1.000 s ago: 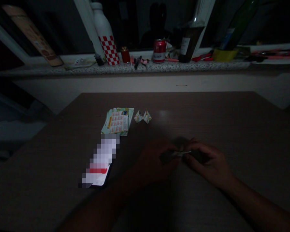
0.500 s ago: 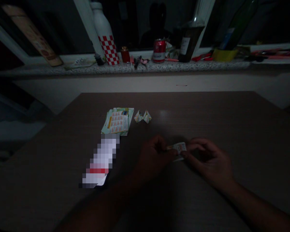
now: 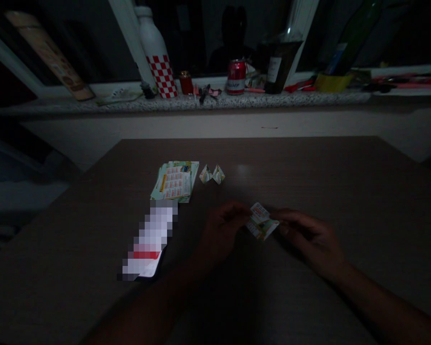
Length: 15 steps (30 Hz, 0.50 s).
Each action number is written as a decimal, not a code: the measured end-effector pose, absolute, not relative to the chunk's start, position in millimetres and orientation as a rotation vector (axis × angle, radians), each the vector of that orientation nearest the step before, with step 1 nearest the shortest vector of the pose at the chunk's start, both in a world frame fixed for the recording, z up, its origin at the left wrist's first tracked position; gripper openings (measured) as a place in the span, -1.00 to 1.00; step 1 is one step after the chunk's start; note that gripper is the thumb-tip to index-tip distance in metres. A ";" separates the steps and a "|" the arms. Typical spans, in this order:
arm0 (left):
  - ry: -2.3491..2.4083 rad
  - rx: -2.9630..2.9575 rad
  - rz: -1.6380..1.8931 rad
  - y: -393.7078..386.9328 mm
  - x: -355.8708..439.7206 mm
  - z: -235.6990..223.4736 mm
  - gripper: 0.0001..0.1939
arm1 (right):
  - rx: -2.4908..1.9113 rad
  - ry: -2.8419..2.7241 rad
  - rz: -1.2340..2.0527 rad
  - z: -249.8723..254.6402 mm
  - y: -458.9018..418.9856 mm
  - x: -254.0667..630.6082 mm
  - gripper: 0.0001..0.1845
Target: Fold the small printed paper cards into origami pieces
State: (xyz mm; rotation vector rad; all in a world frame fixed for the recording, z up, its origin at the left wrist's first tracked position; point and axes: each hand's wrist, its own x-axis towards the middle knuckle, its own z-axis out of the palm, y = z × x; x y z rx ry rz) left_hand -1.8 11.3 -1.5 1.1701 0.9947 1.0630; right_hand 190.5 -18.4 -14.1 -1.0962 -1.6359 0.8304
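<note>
Between my two hands is a small folded paper (image 3: pixel 262 223), printed in white, green and orange, just above or on the table (image 3: pixel 301 167). My left hand (image 3: pixel 224 230) pinches its left corner between thumb and fingers. On the other side, my right hand (image 3: pixel 309 237) grips the right corner in the same way. Beyond my left hand stands a small folded paper piece (image 3: pixel 212 174) with two pointed halves. Left of that lies a stack of printed leaflets (image 3: pixel 175 182).
A phone (image 3: pixel 149 239) with a blurred-out screen lies left of my left forearm. Behind the table, a granite windowsill (image 3: pixel 215 101) bears a checkered bottle (image 3: pixel 160 57), a red can (image 3: pixel 236 76), a small red jar (image 3: pixel 186 83), a dark cup (image 3: pixel 278 67) and a yellow container (image 3: pixel 332 82).
The folded paper has turned and opened out into a diamond-like shape with more of its print showing. My hands have shifted slightly apart, now at its left and right corners.
</note>
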 end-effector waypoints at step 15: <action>0.920 1.677 1.051 15.3 -17.6 -6.4 -0.78 | -1.093 -1.620 0.716 -11.8 -16.5 192.6 -0.87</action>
